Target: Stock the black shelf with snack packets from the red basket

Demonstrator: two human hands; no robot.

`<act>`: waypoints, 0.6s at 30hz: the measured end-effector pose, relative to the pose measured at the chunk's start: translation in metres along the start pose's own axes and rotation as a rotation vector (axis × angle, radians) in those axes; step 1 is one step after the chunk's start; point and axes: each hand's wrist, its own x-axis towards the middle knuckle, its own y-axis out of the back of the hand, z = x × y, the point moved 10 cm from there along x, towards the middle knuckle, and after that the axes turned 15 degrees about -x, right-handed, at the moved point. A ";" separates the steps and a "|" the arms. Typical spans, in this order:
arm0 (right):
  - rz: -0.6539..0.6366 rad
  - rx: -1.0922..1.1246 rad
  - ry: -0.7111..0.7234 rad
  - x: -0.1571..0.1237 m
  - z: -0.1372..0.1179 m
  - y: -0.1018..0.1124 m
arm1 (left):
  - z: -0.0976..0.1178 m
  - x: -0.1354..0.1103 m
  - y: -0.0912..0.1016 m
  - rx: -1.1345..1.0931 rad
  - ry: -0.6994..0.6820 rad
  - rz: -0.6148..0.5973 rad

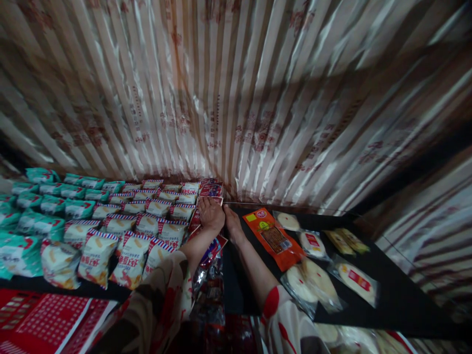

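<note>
My left hand (211,214) lies palm down on a row of dark red snack packets (194,220), its fingers stretched forward. Just right of it, my right hand (233,224) stands on edge against the side of that row, fingers extended. A packet with a blue and red print (214,247) sits under my left wrist. Left of the row are white snack bags (131,255) with striped tops, in several lines. An orange packet (272,237) lies flat to the right of my right hand.
Teal bags (22,250) fill the far left of the black shelf (391,275). Flat clear packs of round pale food (313,285) and yellow packets (346,241) lie on the right. A red basket (55,319) is at front left. Printed pleated sheeting (228,98) hangs behind.
</note>
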 end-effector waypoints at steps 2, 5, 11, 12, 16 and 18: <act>-0.017 0.025 -0.006 0.003 0.004 -0.001 | 0.001 -0.001 0.000 -0.013 0.006 -0.003; -0.029 -0.048 0.008 0.007 0.005 0.001 | 0.001 -0.002 0.000 -0.030 0.014 -0.012; 0.234 -0.694 0.274 0.012 -0.048 0.027 | 0.004 -0.006 -0.001 -0.025 0.014 -0.022; 0.263 -0.766 0.364 0.011 -0.063 0.024 | 0.005 -0.007 -0.002 -0.025 0.016 -0.029; 0.241 -0.978 0.626 0.015 -0.104 -0.010 | 0.005 -0.008 -0.005 -0.060 0.003 -0.052; 0.169 -1.106 0.670 0.021 -0.111 -0.033 | 0.007 -0.008 -0.007 -0.104 -0.034 -0.051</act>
